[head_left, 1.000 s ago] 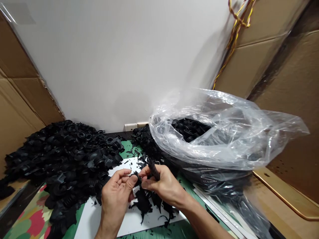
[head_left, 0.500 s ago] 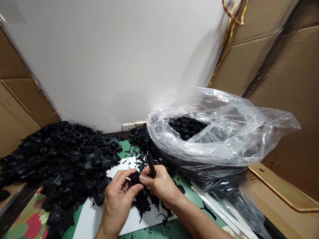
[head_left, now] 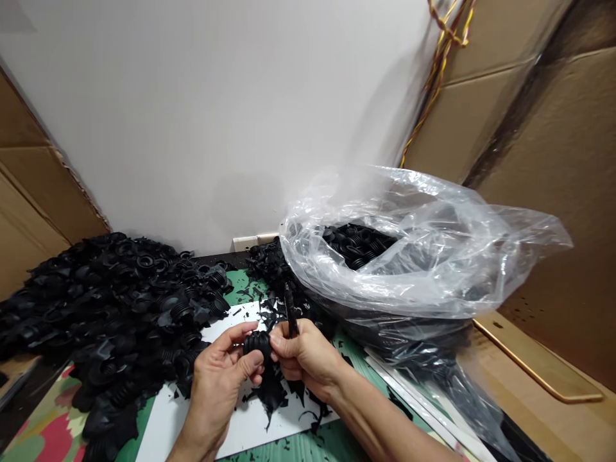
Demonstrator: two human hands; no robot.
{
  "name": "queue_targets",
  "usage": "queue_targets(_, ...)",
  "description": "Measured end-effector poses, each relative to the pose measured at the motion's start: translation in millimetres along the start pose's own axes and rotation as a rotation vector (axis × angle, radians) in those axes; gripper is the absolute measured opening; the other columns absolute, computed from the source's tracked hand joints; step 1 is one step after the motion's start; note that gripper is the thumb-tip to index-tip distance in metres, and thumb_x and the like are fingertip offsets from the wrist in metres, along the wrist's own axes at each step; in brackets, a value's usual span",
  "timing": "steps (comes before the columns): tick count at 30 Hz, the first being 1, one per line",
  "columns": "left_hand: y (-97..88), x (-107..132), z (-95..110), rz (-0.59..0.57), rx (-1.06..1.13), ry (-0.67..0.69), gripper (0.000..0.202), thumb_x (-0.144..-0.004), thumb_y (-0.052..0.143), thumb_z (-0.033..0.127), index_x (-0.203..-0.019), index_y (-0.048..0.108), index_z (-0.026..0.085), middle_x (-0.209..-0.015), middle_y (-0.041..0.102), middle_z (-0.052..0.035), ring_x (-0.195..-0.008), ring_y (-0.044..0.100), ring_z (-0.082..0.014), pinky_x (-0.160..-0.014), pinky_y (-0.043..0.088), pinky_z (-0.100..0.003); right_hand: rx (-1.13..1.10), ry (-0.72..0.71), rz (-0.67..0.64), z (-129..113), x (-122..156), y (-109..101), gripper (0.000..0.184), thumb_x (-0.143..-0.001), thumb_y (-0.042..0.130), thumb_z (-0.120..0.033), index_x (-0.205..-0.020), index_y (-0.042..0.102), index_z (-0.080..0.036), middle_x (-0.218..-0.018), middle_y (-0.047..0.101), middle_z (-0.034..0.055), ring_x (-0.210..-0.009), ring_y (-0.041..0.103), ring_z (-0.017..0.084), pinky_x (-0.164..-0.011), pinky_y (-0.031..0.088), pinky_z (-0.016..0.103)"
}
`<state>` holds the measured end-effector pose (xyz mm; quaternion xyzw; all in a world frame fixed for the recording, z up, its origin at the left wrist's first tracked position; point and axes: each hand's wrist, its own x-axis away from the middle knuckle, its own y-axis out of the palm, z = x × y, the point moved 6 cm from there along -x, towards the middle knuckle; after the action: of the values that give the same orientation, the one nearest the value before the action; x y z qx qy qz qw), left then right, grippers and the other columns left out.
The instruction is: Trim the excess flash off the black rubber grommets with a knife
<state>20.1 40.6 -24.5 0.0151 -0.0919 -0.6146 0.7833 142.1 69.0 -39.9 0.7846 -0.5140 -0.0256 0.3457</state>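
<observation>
Between the thumb and fingers of my left hand (head_left: 219, 372) is a black ribbed rubber bellows (head_left: 256, 344). My right hand (head_left: 308, 356) is closed around a dark pen-like tool (head_left: 290, 308), whose upper end sticks up past the fingers; its lower end is hidden. The right thumb and fingertips also touch the right side of the bellows. Both hands are above a white board (head_left: 187, 417) strewn with black rubber scraps (head_left: 272, 394).
A large heap of black ribbed rubber parts (head_left: 120, 295) lies on the left. To the right, a clear plastic bag (head_left: 409, 289) contains similar parts. Cardboard (head_left: 543, 160) stands at the right, with a gold-coloured phone (head_left: 539, 366) near it. Under the board is a green surface (head_left: 269, 452).
The bellows has turned in my fingers, and my left hand has shifted slightly left. The pen-like tool now points more upright. The whole view has drifted a little.
</observation>
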Motion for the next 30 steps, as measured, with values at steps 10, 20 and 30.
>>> queue_targets(10,-11.5,-2,-5,0.104,-0.078,-0.017,0.033,-0.047,0.081,0.030,-0.073,0.069,0.013,-0.040,0.053,0.0051,-0.036,0.047,-0.0084,-0.032,0.035,-0.016,0.094,-0.240,0.170,-15,3,-13,0.046,-0.051,0.080,-0.051,-0.061,0.053,-0.015,-0.047,0.036,-0.0097,-0.041,0.025,0.003,-0.041,0.016,0.021)
queue_targets(20,-14.0,-2,-7,0.125,-0.136,0.007,0.033,-0.048,0.080,0.033,-0.072,0.068,0.014,-0.039,0.050,0.0062,-0.036,0.045,-0.0082,-0.034,0.031,-0.016,0.197,-0.553,0.124,-37,16,-13,0.053,-0.074,0.057,-0.067,-0.079,0.066,-0.015,-0.055,0.046,-0.0029,-0.051,0.042,0.011,-0.051,0.035,0.025)
queue_targets(30,-9.4,1,-2,0.084,-0.118,0.009,0.027,-0.052,0.078,0.029,-0.072,0.068,0.015,-0.042,0.050,0.0069,-0.037,0.040,-0.0058,-0.035,0.033,-0.016,0.183,-0.607,-0.001,-35,19,-1,0.031,-0.064,0.078,-0.045,-0.075,0.067,-0.018,-0.071,0.063,0.0012,-0.059,0.059,0.014,-0.059,0.048,0.028)
